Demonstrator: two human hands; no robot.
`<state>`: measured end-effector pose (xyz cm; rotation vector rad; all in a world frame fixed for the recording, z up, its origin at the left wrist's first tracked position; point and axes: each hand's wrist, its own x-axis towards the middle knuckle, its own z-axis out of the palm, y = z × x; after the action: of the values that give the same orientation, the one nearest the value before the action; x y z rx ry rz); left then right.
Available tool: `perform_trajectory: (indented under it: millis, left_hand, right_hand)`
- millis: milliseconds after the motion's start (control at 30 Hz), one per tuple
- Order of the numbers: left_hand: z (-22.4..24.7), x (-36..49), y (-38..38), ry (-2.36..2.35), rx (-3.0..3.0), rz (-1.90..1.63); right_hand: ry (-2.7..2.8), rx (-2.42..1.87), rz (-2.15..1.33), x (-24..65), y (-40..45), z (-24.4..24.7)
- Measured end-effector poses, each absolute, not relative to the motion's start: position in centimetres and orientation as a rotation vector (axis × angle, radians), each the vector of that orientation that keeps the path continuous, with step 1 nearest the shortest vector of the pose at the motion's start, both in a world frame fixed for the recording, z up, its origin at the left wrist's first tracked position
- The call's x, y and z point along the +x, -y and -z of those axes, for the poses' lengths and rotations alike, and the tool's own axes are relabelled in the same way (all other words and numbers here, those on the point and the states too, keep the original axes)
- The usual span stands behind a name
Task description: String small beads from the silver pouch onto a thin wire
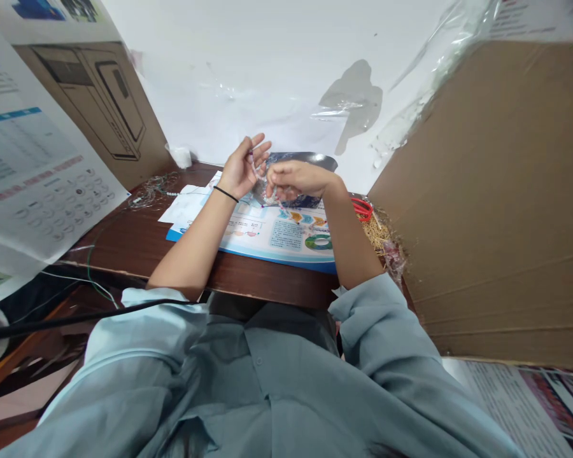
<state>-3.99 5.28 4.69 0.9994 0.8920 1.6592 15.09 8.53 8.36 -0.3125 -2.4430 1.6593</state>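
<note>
Left hand (239, 172) pinches a thin beaded wire (253, 160) up in its fingertips, clear of the printed sheet (277, 235) below, right hand (298, 181) curled narrow just beside it, grip unclear, on the desk (138, 235).

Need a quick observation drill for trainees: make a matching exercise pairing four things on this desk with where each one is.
Things:
1. Black elastic band
2. Red-handled scissors
3. Tangle of thin wire
4. Blue-edged printed leaflet

Places:
A. On the desk, left of the papers
B. Around the left wrist
C. Beside a pile of dry straw
D. Between the forearms

Pairs: 1-B, 2-C, 3-A, 4-D
</note>
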Motion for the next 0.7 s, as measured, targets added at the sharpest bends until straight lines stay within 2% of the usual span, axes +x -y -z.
perform_trajectory:
  millis: [167, 333, 533, 700]
  left_hand:
    - [-4.1, -3.8, -5.2, -0.912, 1.058, -1.43]
    - [-4.7, -2.7, -4.2, -0.979, 1.137, -1.268]
    - [-5.6, -1.6, -3.2, -0.945, 1.307, -1.233]
    - [-5.3, -1.9, -3.8, -1.079, 1.423, -1.45]
  right_hand:
    - [1.882, -0.321, -1.468, 15.2, -8.3, -10.3]
    - [1.664, -0.284, -1.416, 15.8, -7.4, -11.9]
    - [1.739, -0.182, -1.372, 15.8, -6.5, -12.0]
    - [1.843, -0.162, -1.312, 15.9, -6.4, -12.1]
